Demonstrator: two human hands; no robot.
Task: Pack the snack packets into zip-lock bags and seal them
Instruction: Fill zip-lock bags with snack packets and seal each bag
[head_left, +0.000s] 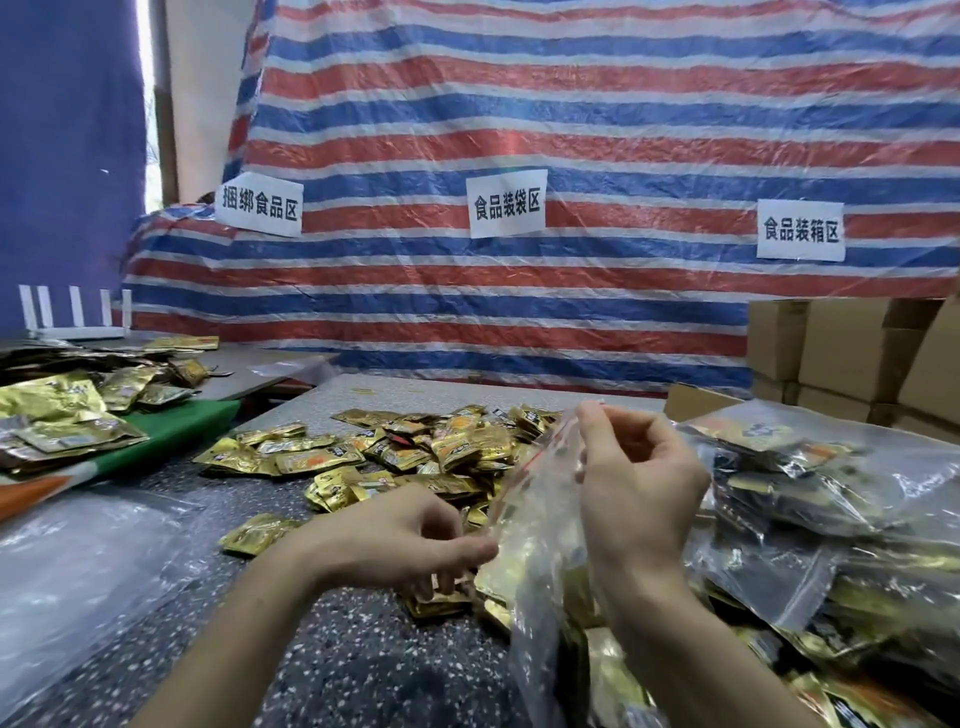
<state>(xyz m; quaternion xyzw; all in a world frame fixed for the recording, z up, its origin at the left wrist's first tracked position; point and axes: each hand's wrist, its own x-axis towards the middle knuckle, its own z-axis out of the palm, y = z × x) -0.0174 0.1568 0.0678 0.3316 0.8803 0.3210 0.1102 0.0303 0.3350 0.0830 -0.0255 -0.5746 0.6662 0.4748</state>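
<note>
Under three paper signs (506, 202), on a speckled table (363, 649), left hand (405, 540) and right hand (639, 478) pinch one part-filled zip-lock bag (540, 519).

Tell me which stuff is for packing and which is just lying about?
For the job: bag, packets, filled bags.
Just lying about: boxes, tarp, signs, white rack.
</note>
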